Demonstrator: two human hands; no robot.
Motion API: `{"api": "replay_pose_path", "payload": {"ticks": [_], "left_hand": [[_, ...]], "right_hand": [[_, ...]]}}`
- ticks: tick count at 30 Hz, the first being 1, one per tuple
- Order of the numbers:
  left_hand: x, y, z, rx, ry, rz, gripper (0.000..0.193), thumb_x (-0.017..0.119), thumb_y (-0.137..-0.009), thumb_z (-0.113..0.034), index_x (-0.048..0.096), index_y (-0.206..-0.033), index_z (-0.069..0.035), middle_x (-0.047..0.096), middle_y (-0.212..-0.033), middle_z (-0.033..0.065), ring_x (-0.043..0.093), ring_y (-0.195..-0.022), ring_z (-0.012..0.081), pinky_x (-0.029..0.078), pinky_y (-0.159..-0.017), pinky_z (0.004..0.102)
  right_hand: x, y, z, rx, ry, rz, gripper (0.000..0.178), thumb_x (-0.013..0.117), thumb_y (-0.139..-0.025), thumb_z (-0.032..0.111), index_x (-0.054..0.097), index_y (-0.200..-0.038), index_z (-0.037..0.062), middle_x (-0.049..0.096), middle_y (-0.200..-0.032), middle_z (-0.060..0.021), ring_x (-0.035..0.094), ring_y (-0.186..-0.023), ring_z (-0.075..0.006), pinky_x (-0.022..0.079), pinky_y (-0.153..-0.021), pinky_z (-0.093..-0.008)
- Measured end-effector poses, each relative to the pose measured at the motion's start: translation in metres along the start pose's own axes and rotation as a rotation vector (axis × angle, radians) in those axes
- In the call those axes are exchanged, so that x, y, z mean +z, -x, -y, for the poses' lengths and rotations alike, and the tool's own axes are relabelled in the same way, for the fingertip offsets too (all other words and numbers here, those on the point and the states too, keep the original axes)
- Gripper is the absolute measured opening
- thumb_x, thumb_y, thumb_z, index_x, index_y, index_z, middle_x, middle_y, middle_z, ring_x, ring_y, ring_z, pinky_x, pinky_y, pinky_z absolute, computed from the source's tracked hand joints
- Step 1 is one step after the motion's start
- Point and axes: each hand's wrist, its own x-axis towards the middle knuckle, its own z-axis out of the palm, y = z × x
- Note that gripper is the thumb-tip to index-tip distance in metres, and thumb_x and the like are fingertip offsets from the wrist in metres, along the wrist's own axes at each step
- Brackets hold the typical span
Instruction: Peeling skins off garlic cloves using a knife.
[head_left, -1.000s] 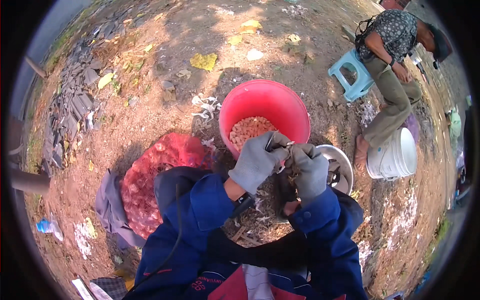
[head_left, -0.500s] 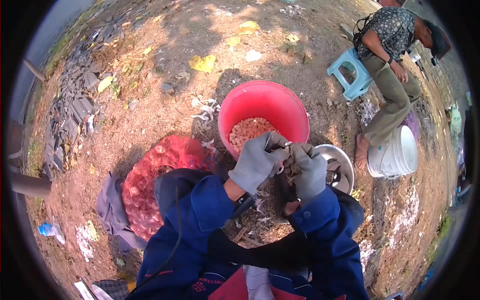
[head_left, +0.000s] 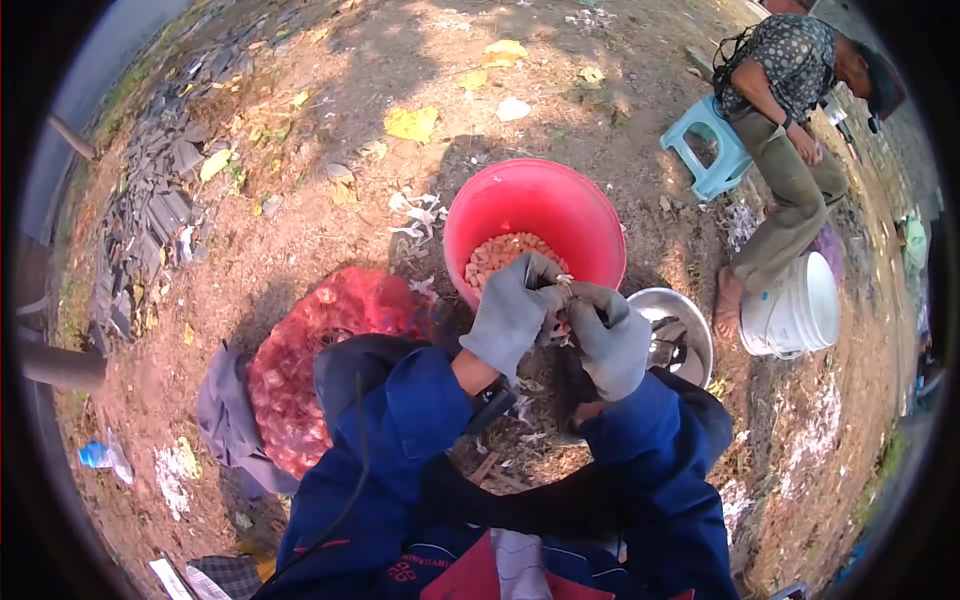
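My left hand (head_left: 510, 318), in a grey glove, is closed around garlic (head_left: 560, 328) that shows only in small pale and pinkish bits between the gloves. Against it my right hand (head_left: 612, 345), gloved the same way, pinches the same garlic with bent fingers. Both hands meet over the near rim of a red bucket (head_left: 590, 220). Pale peeled cloves (head_left: 500, 255) cover the bucket's bottom. Left of my legs lies a red mesh sack (head_left: 290, 370) full of whitish-pink garlic bulbs.
A metal bowl (head_left: 703, 350) with dark pieces stands by my right hand. Further right, another person (head_left: 790, 100) sits by a light blue stool (head_left: 700, 150) and a white bucket (head_left: 805, 310). Pale skins (head_left: 415, 215) and yellow leaves (head_left: 410, 123) litter the ground; broken tiles (head_left: 150, 220) lie left.
My right hand has turned and its fingers have drawn closer to the left hand. The garlic between them is more covered. The whole view has shifted slightly.
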Motion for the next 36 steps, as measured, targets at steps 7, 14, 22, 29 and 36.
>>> {"api": "replay_pose_path", "payload": {"ticks": [7, 14, 22, 29, 36], "left_hand": [[-0.005, -0.002, -0.008, -0.004, -0.083, 0.032, 0.008, 0.065, -0.09, -0.002, 0.064, -0.096, 0.002, 0.063, -0.074, 0.005, 0.055, -0.051, 0.0087, 0.042, -0.042, 0.0248], [0.002, 0.0, 0.003, 0.141, -0.247, 0.033, 0.009, 0.065, -0.093, -0.005, 0.066, -0.099, 0.001, 0.064, -0.077, 0.0037, 0.055, -0.053, 0.0074, 0.043, -0.046, 0.0241], [0.001, 0.003, -0.011, 0.006, -0.166, 0.163, 0.009, 0.061, -0.094, -0.004, 0.066, -0.1, 0.0, 0.064, -0.076, 0.0038, 0.057, -0.059, 0.0086, 0.044, -0.049, 0.0245], [-0.006, -0.005, 0.0, -0.036, 0.083, 0.214, 0.01, 0.061, -0.097, -0.005, 0.066, -0.104, 0.001, 0.064, -0.075, 0.0042, 0.057, -0.057, 0.0091, 0.043, -0.045, 0.0243], [0.001, -0.004, 0.013, -0.069, 0.165, 0.154, 0.016, 0.062, -0.097, -0.007, 0.067, -0.11, -0.001, 0.065, -0.079, 0.0017, 0.055, -0.059, 0.0059, 0.046, -0.049, 0.0238]], "right_hand": [[0.004, -0.001, 0.008, 0.018, 0.002, -0.042, 0.022, 0.068, -0.092, 0.015, 0.071, -0.107, -0.0008, 0.073, -0.091, -0.0091, 0.068, -0.082, -0.0129, 0.054, -0.074, -0.0285], [-0.007, -0.002, -0.018, -0.149, 0.27, -0.055, 0.018, 0.071, -0.09, 0.016, 0.071, -0.099, 0.0007, 0.071, -0.089, -0.0096, 0.068, -0.078, -0.0177, 0.053, -0.073, -0.0292], [-0.02, -0.004, -0.03, 0.099, -0.485, 0.066, 0.015, 0.065, -0.095, 0.011, 0.064, -0.096, -0.0047, 0.066, -0.084, -0.0062, 0.061, -0.075, -0.0112, 0.049, -0.066, -0.0253], [-0.018, -0.004, -0.005, 0.178, -0.54, 0.15, 0.016, 0.062, -0.097, 0.013, 0.065, -0.094, -0.003, 0.065, -0.078, -0.0039, 0.056, -0.062, -0.0089, 0.044, -0.059, -0.0222], [-0.013, -0.006, -0.003, 0.263, -0.568, 0.098, 0.021, 0.066, -0.096, 0.018, 0.066, -0.085, -0.0001, 0.062, -0.068, -0.0018, 0.054, -0.058, -0.0077, 0.041, -0.055, -0.0224]]}}
